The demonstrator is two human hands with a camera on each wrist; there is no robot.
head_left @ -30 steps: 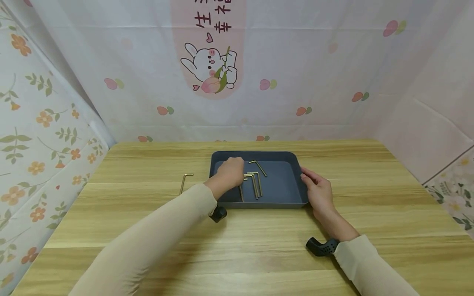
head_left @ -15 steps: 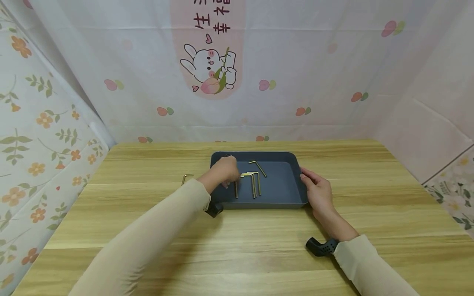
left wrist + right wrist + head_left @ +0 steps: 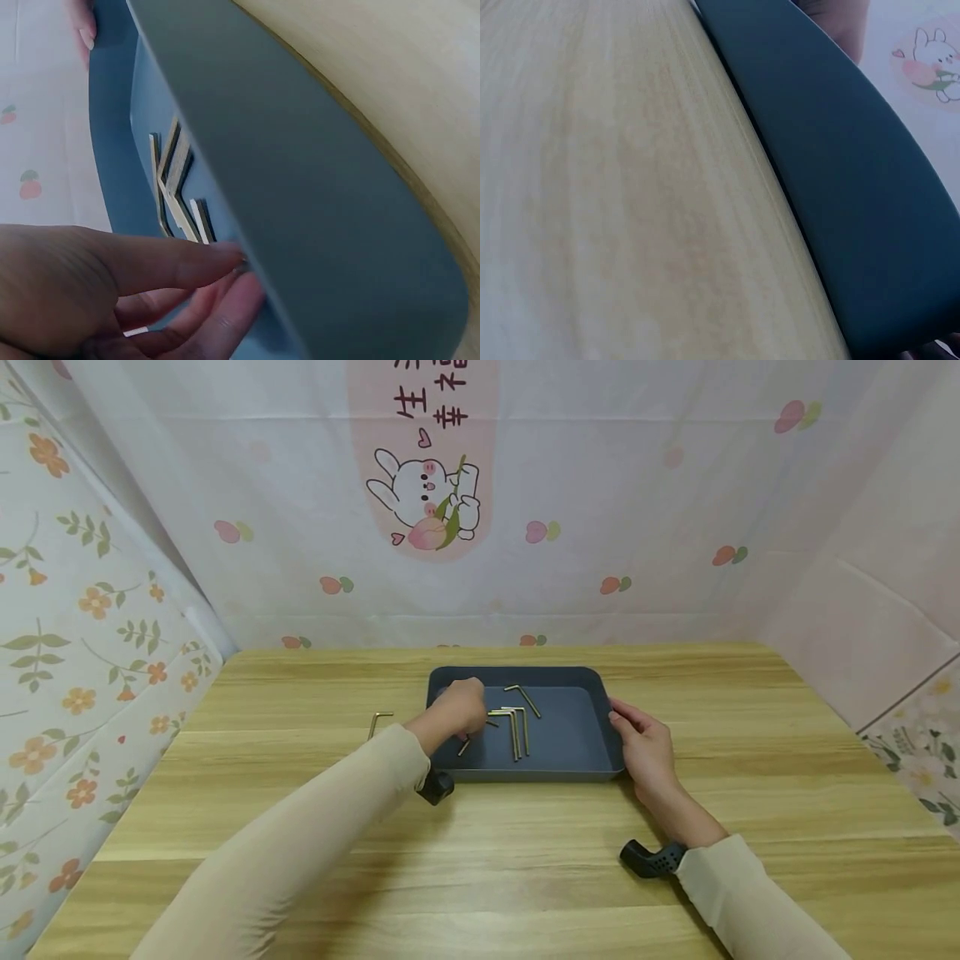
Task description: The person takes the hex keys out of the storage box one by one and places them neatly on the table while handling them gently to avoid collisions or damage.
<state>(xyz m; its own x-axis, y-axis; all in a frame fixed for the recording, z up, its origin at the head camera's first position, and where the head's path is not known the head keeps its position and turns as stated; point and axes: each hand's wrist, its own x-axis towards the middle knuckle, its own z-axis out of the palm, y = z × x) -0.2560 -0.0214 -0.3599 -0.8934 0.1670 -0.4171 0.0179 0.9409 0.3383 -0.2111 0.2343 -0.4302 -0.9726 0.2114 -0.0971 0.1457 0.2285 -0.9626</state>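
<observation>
My left hand [image 3: 459, 708] reaches into the left part of a shallow dark grey tray [image 3: 573, 739]. Its thumb and fingertips pinch a brass-coloured hex key [image 3: 464, 747], mostly covered by the hand; in the left wrist view only a small bit shows between the fingertips, close to the tray wall. Several L-shaped hex keys lie to the right of that hand, some nested side by side [image 3: 515, 737], and one angled hex key [image 3: 528, 701] sits farther back. My right hand [image 3: 648, 750] holds the tray's right wall, thumb at the rim.
Another hex key [image 3: 381, 716] lies on the wooden table [image 3: 525, 877] left of the tray, partly hidden by the left sleeve. Behind the table hangs a printed cloth [image 3: 615, 485], with a floral cloth [image 3: 82, 610] along the left side.
My left hand shifted left inside the tray, then slightly back right. The hex key at its fingers, earlier pointing toward the front, is now turned at a slant. The right hand stays still.
</observation>
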